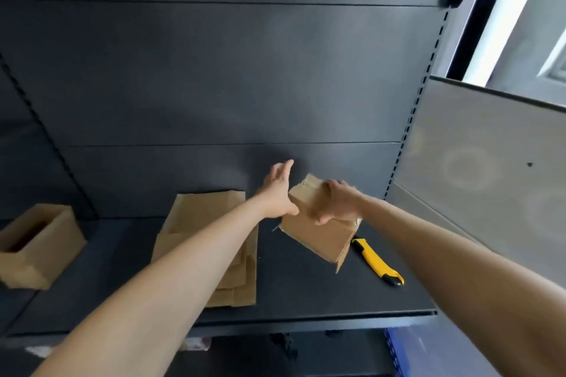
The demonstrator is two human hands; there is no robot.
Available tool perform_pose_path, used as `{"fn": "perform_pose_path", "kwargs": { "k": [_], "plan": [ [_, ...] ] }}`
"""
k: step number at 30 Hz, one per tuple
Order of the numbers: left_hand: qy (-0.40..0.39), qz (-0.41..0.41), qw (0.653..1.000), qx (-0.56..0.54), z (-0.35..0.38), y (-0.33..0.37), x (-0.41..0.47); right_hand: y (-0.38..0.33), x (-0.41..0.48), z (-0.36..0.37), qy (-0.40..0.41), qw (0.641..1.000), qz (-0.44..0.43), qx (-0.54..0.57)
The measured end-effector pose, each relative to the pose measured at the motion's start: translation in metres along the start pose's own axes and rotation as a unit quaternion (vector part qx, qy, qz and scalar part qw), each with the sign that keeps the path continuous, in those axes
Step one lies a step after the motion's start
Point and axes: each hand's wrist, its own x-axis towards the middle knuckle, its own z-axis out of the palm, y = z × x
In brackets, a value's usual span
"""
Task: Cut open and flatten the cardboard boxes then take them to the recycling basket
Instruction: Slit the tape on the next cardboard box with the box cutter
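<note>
Dark metal shelf (306,294) below, the right hand (338,203) grips a small cardboard box (318,238), with the left hand (277,193) spread open beside it. Uneven pressing could slip the box onto the utility knife (376,261).

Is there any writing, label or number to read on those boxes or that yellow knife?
No text can be read.
Held box, gripped by the right hand: faint marks near its top edge, too blurred to read.
Yellow knife: no writing shows.
Flat cardboard and open box: plain.
</note>
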Motion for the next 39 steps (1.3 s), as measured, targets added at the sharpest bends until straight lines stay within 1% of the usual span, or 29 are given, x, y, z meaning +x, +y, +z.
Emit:
{"fn": "perform_pose_path", "kwargs": {
  "k": [2, 4, 6, 8, 9, 10, 11, 12, 13, 14, 16, 18, 21, 23, 24, 28, 31, 33, 35, 37, 39],
  "plan": [
    [-0.063, 0.038, 0.993, 0.088, 0.013, 0.007, 0.002, 0.010, -0.001, 0.014, -0.003, 0.997, -0.038, -0.074],
    [-0.130, 0.049, 0.981, 0.139, 0.026, 0.007, 0.006, 0.018, -0.002, 0.025, -0.009, 0.992, -0.081, -0.098],
    [-0.189, 0.036, 0.972, 0.138, 0.038, 0.004, 0.010, 0.025, -0.002, 0.032, -0.019, 0.989, -0.111, -0.096],
    [-0.216, 0.018, 0.970, 0.107, 0.049, -0.001, 0.010, 0.033, -0.003, 0.036, -0.043, 0.989, -0.126, -0.070],
    [-0.217, 0.013, 0.972, 0.094, 0.053, -0.002, 0.010, 0.039, -0.002, 0.037, -0.063, 0.991, -0.119, -0.026],
    [-0.213, 0.009, 0.973, 0.085, 0.056, -0.003, 0.008, 0.045, -0.001, 0.038, -0.081, 0.990, -0.105, 0.046],
    [-0.207, 0.007, 0.975, 0.080, 0.059, -0.005, 0.008, 0.052, 0.001, 0.037, -0.083, 0.984, -0.085, 0.136],
    [-0.199, 0.005, 0.977, 0.082, 0.060, -0.006, 0.007, 0.061, 0.005, 0.035, -0.061, 0.972, -0.058, 0.218],
    [-0.193, 0.003, 0.977, 0.086, 0.060, -0.006, 0.007, 0.070, 0.010, 0.034, -0.023, 0.961, -0.029, 0.274],
    [-0.189, 0.000, 0.978, 0.092, 0.059, -0.007, 0.006, 0.079, 0.015, 0.032, 0.017, 0.956, 0.001, 0.294],
    [-0.186, -0.005, 0.977, 0.104, 0.057, -0.008, 0.005, 0.097, 0.024, 0.033, 0.055, 0.963, 0.050, 0.261],
    [-0.190, -0.011, 0.976, 0.105, 0.056, -0.010, 0.002, 0.112, 0.032, 0.041, 0.046, 0.976, 0.072, 0.201],
    [-0.194, -0.016, 0.977, 0.091, 0.055, -0.016, -0.001, 0.126, 0.038, 0.060, -0.022, 0.990, 0.093, 0.104],
    [-0.192, -0.016, 0.978, 0.078, 0.056, -0.020, -0.002, 0.133, 0.041, 0.077, -0.071, 0.993, 0.096, 0.020],
    [-0.189, -0.016, 0.979, 0.070, 0.057, -0.021, -0.002, 0.135, 0.043, 0.084, -0.082, 0.992, 0.097, -0.007],
    [-0.176, -0.014, 0.983, 0.048, 0.059, -0.026, -0.004, 0.140, 0.048, 0.103, -0.090, 0.990, 0.103, -0.023],
    [-0.167, -0.011, 0.985, 0.041, 0.061, -0.029, -0.003, 0.142, 0.051, 0.112, -0.081, 0.989, 0.105, -0.061],
    [-0.165, -0.010, 0.986, 0.037, 0.062, -0.032, -0.002, 0.144, 0.055, 0.115, -0.066, 0.990, 0.115, -0.052],
    [-0.166, -0.008, 0.985, 0.033, 0.062, -0.033, -0.002, 0.141, 0.057, 0.105, -0.027, 0.993, 0.117, 0.001],
    [-0.169, -0.008, 0.985, 0.029, 0.061, -0.033, 0.000, 0.131, 0.056, 0.077, 0.017, 0.994, 0.084, 0.065],
    [-0.170, -0.010, 0.985, 0.027, 0.060, -0.031, 0.000, 0.116, 0.051, 0.042, 0.032, 0.990, 0.037, 0.129]
  ]
}}
